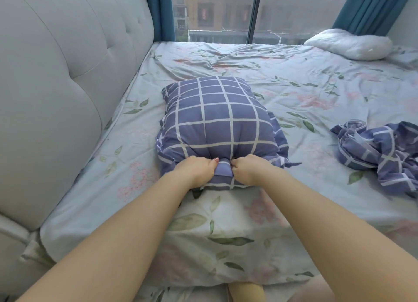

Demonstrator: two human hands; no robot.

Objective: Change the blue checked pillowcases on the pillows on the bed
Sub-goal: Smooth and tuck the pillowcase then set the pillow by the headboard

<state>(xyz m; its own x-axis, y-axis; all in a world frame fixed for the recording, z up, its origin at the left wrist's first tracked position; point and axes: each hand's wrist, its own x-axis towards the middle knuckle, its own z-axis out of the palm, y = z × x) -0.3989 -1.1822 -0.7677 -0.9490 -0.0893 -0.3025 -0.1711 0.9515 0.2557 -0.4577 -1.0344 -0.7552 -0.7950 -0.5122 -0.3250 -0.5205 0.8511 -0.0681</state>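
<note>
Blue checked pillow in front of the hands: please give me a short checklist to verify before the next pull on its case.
1. Left hand grips the near edge of the blue checked pillowcase: ok.
2. Right hand grips the same edge, close beside the left: ok.
3. Pillow lies flat on the pale floral bedsheet, nothing on top: ok.
4. Case opening faces the hands: cannot tell, fabric is bunched.
5. Crumpled blue checked fabric lies apart on the right: ok.
6. Bare white pillow lies at the far corner, out of the way: ok.
</note>
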